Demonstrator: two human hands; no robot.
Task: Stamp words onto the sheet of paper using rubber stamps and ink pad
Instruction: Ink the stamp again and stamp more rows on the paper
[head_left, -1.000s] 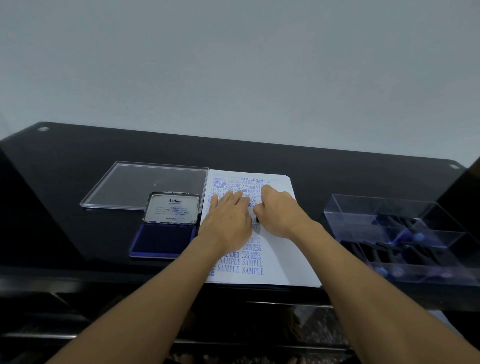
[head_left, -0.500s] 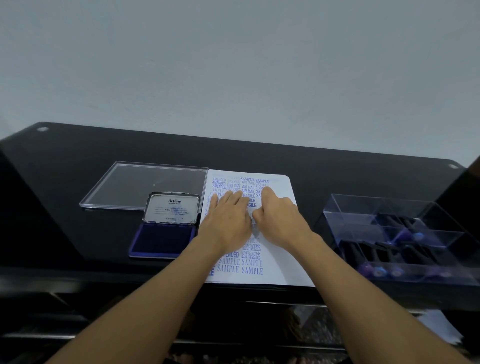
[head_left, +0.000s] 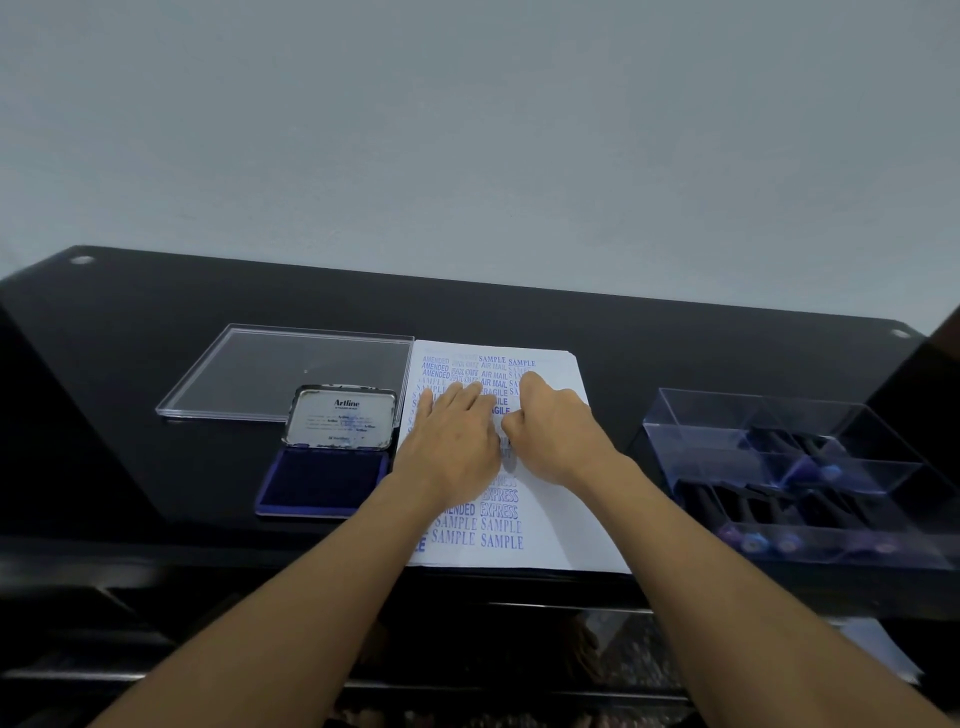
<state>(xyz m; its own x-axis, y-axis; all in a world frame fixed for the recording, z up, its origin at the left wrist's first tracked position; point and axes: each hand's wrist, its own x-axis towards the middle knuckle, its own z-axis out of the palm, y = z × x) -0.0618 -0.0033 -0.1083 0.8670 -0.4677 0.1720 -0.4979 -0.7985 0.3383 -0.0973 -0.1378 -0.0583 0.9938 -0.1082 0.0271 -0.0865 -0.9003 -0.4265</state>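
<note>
Pressing on the middle of the sheet of paper (head_left: 563, 525), the right hand (head_left: 556, 436) is curling its fingers downward as if bearing on a rubber stamp. The stamp itself is lying hidden under the fist, so that grip is a judgement. The left hand (head_left: 451, 441) is lying flat just beside it, fingers straight and together, pinning the sheet to the tabletop (head_left: 104, 389). The sheet is lying with its long axis running away from the person, and its left and middle columns are already carrying blue words, while the strip to the right of the right hand is showing bare. That is likely where the coming prints are going. One ink pad (head_left: 322, 480) is sitting open just beside the sheet's left edge, its metal lid (head_left: 340, 418) standing up behind it. It is nearer the left hand, so the right hand is going to have to cross over for re-inking. One clear flat cover (head_left: 291, 366) is lying behind the pad. One clear compartment box (head_left: 727, 447) is sitting well to the right, nearer the right hand, holding several spare stamps (head_left: 753, 543) that are too blurred for counting.
</note>
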